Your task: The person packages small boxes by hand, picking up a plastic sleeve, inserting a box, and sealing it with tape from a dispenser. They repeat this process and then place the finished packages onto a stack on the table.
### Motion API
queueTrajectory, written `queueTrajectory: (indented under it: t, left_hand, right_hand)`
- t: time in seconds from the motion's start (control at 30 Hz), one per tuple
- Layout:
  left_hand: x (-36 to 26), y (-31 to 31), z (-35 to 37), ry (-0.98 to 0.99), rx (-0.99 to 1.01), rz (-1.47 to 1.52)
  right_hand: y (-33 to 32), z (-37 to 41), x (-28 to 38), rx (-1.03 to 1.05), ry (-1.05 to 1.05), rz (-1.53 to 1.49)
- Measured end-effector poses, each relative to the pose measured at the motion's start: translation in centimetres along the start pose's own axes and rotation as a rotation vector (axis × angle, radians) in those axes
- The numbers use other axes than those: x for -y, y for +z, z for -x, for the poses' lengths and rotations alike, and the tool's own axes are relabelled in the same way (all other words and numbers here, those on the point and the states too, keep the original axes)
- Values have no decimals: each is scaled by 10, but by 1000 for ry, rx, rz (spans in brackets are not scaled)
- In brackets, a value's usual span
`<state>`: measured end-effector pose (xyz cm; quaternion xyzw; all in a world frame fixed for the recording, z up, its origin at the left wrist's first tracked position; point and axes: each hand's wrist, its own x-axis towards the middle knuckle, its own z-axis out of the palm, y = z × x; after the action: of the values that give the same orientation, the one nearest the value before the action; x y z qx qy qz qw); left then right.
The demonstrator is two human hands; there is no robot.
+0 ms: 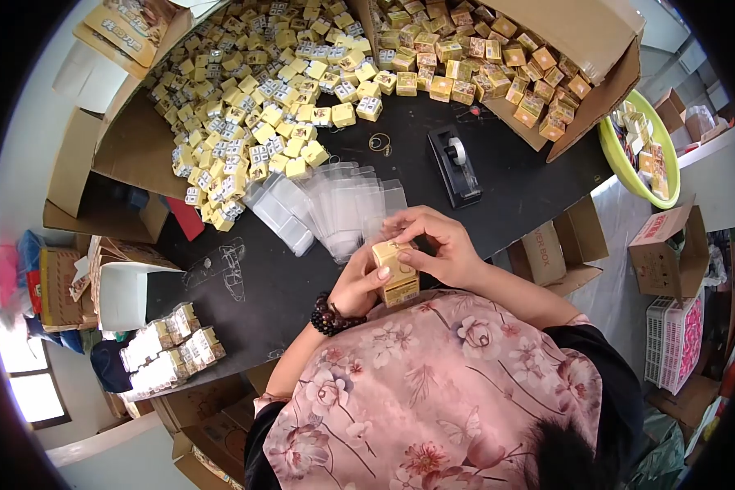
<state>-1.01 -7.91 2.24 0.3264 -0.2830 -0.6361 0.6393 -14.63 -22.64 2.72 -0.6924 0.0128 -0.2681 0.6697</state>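
Observation:
Close to my body, both hands are closed around a small yellow box (pixel 398 265) with printed sides; it seems to be a pair standing end to end. My left hand (pixel 356 282) grips it from the left, thumb across its face. My right hand (pixel 445 245) holds the upper right side between thumb and bent fingers. Whether a clear film lies around the box I cannot make out. Just beyond my fingers, clear plastic sleeves (pixel 347 204) lie fanned out on the black table (pixel 302 286).
Yellow-and-white small boxes (pixel 253 106) are heaped at the back left; orange-yellow ones (pixel 498 61) fill an open carton at the back right. A tape dispenser (pixel 455 167) stands right of the sleeves. Wrapped packs (pixel 171 347) sit front left. A lime-green basin (pixel 670 155) is at far right.

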Motion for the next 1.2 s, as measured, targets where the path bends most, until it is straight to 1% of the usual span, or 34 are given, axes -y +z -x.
queueTrajectory:
  t: [0.03, 0.07, 0.1, 0.13, 0.17, 0.2, 0.27, 0.3, 0.37, 0.4, 0.43, 0.47, 0.5, 0.53, 0.57, 0.6, 0.67, 0.73, 0.77, 0.8, 0.83, 0.87, 0.9, 0.93, 0.97, 1.0, 1.03, 1.07, 1.1, 1.13, 1.2]
  left_hand:
    - [-2, 3, 0, -3, 0, 0]
    - [-5, 9, -1, 7, -86, -86]
    - [-7, 12, -2, 19, -173, -173]
    - [-8, 10, -3, 19, -173, -174]
    - [-9, 7, -3, -35, -164, -128]
    - [-9, 4, -3, -90, -154, -83]
    - [-6, 2, -4, -85, -140, -121]
    - [-5, 3, -4, -79, -126, -158]
    - [-9, 8, -6, -105, -126, -200]
    - [-12, 11, -7, -128, -131, -243]
    - [-12, 11, -7, -128, -128, -243]
    - [-13, 11, -7, -129, -113, -352]
    - [-13, 11, -7, -131, -100, -462]
    - [-14, 11, -7, -131, -100, -461]
    - [-15, 10, -8, -161, -84, -400]
    - [-16, 10, -8, -191, -68, -339]
    - [-11, 7, -8, -177, -45, -294]
    - [-9, 7, -9, -165, -21, -249]
    - [-10, 10, -11, -164, -24, -158]
    - [-10, 11, -13, -162, -25, -67]
    - [-9, 12, -16, -166, -18, -67]
    - [-6, 12, -21, -146, -56, -33]
    - [-3, 13, -26, -129, -92, 3]
    - [-2, 14, -32, -272, -202, 24]
    - [1, 13, -46, -260, -135, -36]
    - [5, 10, -63, -246, -68, -96]
    - [6, 7, -77, -229, -38, -202]
    - [11, 3, -91, -234, -41, -211]
    - [17, -1, -105, -237, -46, -219]
    - [24, -7, -118, -254, -44, -276]
    - [38, -20, -136, -294, -23, -288]
  right_hand:
    - [-1, -1, 2, -26, -51, 102]
    - [-2, -1, 3, -52, -103, 205]
    - [1, -1, 3, -53, -104, 205]
    - [7, 0, 1, -117, -93, 30]
    - [10, 0, 0, -180, -81, -144]
    - [6, -2, 5, -180, -82, -145]
    - [-5, -6, 20, 18, -69, 81]
    - [-5, -6, 23, 13, -66, 82]
    - [-3, -6, 27, -42, 111, 18]
    - [-4, -5, 27, -45, 112, 20]
    - [-5, -4, 28, -71, 179, -48]
    - [-6, -4, 28, -96, 247, -115]
    - [-9, -3, 26, -96, 247, -114]
    - [-12, -2, 23, -50, 186, -102]
    - [-16, -2, 21, -4, 124, -91]
    - [-20, -2, 22, -5, 124, -92]
    - [-26, -1, 27, 117, 105, -6]
    - [-26, 2, 31, 131, 116, 14]
    - [-25, 4, 32, 148, 125, 34]
    - [-19, 8, 31, 123, 46, 126]
    - [-14, 12, 29, 97, -33, 221]
    - [-15, 17, 26, 126, -52, 284]
    - [-20, 21, 25, 114, -48, 295]
    - [-26, 25, 23, 33, -59, 330]
    - [-32, 30, 20, -50, -72, 363]
    - [-42, 33, 9, -288, -69, 475]
    - [-53, 35, -6, -598, 93, 432]
    - [-72, 34, -24, -755, 139, 520]
    - [-91, 36, -32, -737, 307, 644]
    - [-102, 32, -38, -747, 307, 649]
    - [-119, 29, -46, -461, 587, 391]
